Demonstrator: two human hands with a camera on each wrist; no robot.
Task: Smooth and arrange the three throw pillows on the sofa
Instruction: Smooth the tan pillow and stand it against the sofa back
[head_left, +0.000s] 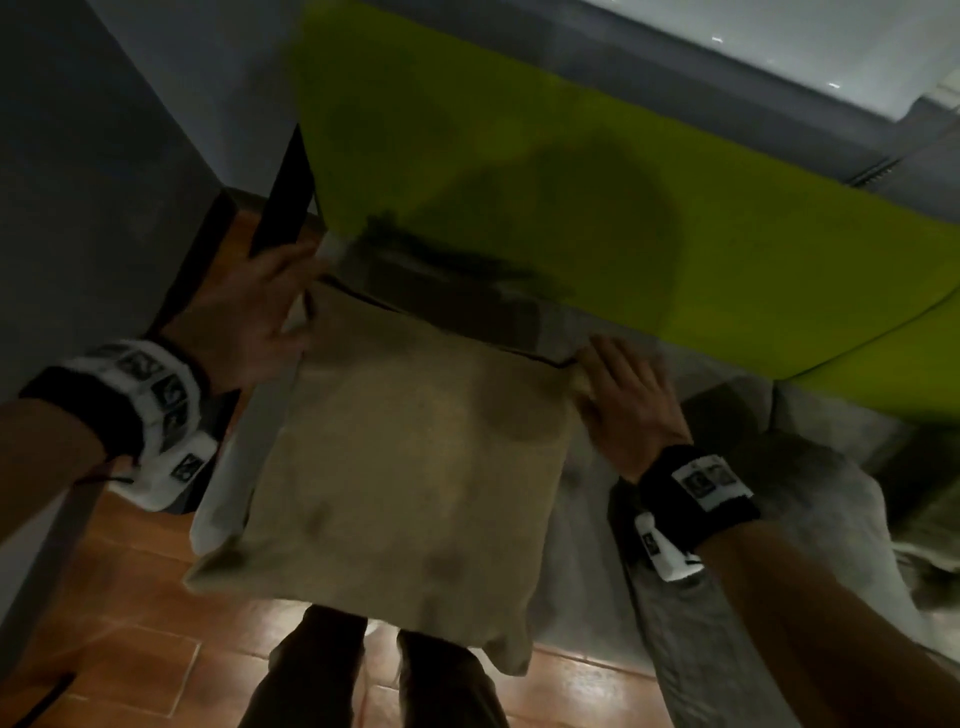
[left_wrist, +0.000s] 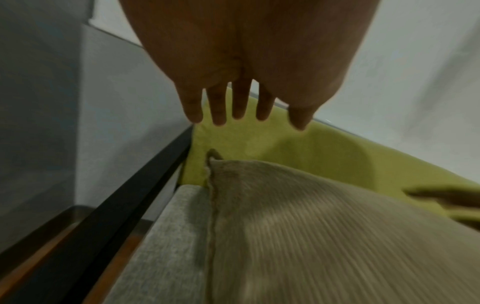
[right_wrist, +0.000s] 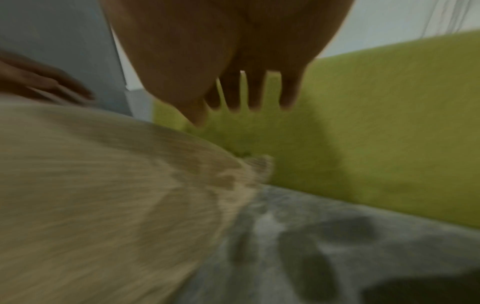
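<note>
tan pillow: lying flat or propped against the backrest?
Lying flat. The tan pillow rests face-up on the grey seat, its far edge near the green backrest, not leaning on it.

Right wrist view motion-blurred; beige pillow (right_wrist: 109, 195) texture smeared. Grey pillow (head_left: 841, 499) cut off at right edge.

We see the right hand (right_wrist: 233, 61) from behind, fingers (right_wrist: 255, 92) straight and spread, holding nothing, above the tan ribbed pillow (right_wrist: 103, 195). Its blurred corner meets the green backrest (right_wrist: 389, 123) over the grey seat (right_wrist: 311, 236). The left hand (right_wrist: 39, 80) shows at far left.
</note>
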